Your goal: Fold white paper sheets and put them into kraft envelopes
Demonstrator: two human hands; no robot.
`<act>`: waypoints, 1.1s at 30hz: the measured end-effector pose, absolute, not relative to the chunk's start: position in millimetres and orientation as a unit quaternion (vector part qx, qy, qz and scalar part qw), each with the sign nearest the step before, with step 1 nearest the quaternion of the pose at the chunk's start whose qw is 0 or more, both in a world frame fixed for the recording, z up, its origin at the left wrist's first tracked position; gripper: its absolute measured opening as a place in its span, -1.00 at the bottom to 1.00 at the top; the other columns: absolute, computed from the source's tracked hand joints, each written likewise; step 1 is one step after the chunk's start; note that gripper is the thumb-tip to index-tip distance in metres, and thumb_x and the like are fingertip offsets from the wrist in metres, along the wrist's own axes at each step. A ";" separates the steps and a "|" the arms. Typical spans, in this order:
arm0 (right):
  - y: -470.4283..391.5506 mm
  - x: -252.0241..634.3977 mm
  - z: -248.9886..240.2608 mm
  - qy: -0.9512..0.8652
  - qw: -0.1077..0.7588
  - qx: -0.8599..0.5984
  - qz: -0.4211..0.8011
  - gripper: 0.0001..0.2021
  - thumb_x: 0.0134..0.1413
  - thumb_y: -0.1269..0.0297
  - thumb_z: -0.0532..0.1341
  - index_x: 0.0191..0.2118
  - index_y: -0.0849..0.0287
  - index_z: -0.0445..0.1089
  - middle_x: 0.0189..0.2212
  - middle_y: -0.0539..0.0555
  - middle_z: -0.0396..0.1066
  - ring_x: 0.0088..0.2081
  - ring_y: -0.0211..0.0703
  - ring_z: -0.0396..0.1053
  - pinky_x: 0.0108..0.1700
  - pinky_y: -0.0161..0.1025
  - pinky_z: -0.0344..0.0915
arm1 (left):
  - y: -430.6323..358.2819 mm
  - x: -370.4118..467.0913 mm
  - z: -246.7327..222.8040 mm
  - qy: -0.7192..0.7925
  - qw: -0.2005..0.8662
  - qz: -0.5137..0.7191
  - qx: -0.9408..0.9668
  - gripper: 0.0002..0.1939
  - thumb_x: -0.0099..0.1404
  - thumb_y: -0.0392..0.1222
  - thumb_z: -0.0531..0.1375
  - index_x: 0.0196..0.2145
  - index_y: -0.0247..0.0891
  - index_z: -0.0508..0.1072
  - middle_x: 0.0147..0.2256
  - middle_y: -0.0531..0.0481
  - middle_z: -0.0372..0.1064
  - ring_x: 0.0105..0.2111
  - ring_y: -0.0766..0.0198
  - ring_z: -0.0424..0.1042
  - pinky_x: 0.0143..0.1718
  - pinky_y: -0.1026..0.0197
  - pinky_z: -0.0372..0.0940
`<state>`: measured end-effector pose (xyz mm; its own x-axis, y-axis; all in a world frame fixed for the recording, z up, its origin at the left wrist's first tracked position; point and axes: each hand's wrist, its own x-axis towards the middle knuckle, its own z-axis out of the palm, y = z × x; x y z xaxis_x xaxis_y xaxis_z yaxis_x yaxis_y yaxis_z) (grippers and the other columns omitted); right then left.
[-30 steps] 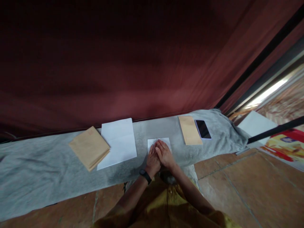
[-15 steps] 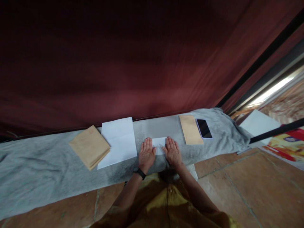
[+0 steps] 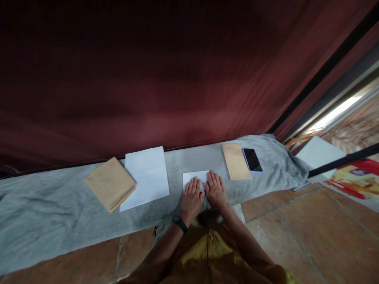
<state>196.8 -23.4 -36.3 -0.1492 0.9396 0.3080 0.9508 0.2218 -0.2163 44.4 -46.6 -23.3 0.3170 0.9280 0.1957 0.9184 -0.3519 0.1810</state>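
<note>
Small flat white paper rectangle [image 3: 192, 174] is located on the grey cloth-covered surface [image 3: 59, 205], centred in front of the person's body, directly under both palms-down hands. Long axis appears to be set left-right, across the line of the forearms; near edge is hidden, so full extent can't be confirmed.

Left hand [image 3: 191, 199]: laid over the middle of the paper, fingers extended and almost together. Far edge is exposed just beyond the left fingertips; left end is uncovered. Right hand [image 3: 216, 193]: laid over the right end, fingers straight and slightly spread, partly off the paper, tips at about the far right corner. Nothing is seen pinched by either.

Middle is covered by the left, right end by the right. Flat brown paper envelope [image 3: 236, 161] is placed near the right fingers, to their right; large white paper sheets [image 3: 146, 177] are placed left of the left hand, apart.
</note>
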 end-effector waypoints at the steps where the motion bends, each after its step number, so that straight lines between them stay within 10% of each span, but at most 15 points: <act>1: -23.5 197.2 -36.0 -0.757 0.190 -0.624 -0.014 -0.44 0.42 0.16 -0.06 0.41 0.30 0.01 0.36 0.30 0.10 0.38 0.13 0.03 0.35 0.15 -0.02 | -48.5 41.6 -24.3 0.573 0.018 0.131 0.809 -0.41 0.48 -0.10 -0.09 0.38 -0.39 0.06 0.38 -0.23 0.02 0.40 0.07 -0.06 0.37 -0.11 -0.02; 33: -31.7 181.8 -35.0 -0.801 0.170 -0.575 -0.002 -0.44 0.38 0.33 -0.07 0.43 0.26 -0.04 0.39 0.25 0.03 0.41 0.08 -0.03 0.39 0.13 -0.07 | -41.1 54.0 -22.2 0.583 0.052 0.125 0.801 -0.42 0.48 -0.18 -0.15 0.38 -0.43 0.03 0.38 -0.26 0.00 0.40 0.09 -0.07 0.38 -0.10 -0.03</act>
<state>181.8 -31.7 -35.0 -0.2817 0.9194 0.2746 0.9206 0.3396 -0.1928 54.0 -41.1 -22.2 0.2885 0.9473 0.1395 0.9211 -0.3144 0.2298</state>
